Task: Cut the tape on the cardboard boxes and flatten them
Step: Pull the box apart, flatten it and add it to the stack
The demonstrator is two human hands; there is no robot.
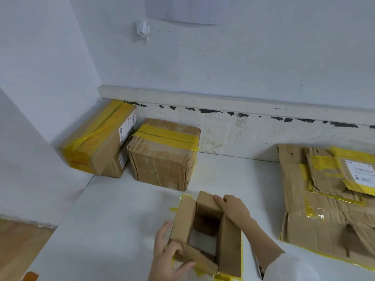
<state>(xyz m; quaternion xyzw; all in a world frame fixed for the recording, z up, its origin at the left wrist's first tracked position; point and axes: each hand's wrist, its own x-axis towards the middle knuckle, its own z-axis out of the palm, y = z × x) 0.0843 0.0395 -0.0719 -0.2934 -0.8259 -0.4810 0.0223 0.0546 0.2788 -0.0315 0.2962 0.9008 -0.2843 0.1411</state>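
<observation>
A small opened cardboard box (228, 240) stands on the white table (113, 220) near the front, its flaps up and both ends open, so the table shows through it. My left hand (168, 254) grips its near-left corner and front flap. My right hand (233, 207) holds the far flap at the top right. Strips of yellow tape hang from the box's edges. Two sealed boxes wait at the back left: a square one (162, 157) with yellow tape across its top, and a longer one (97, 140) tilted against the wall.
A pile of flattened cardboard (324, 199) with yellow tape and a white label lies on the table's right side. A wall with a pale ledge runs behind the table. Wooden floor (18, 246) shows at the lower left. A dark object (260, 268) lies by my right sleeve.
</observation>
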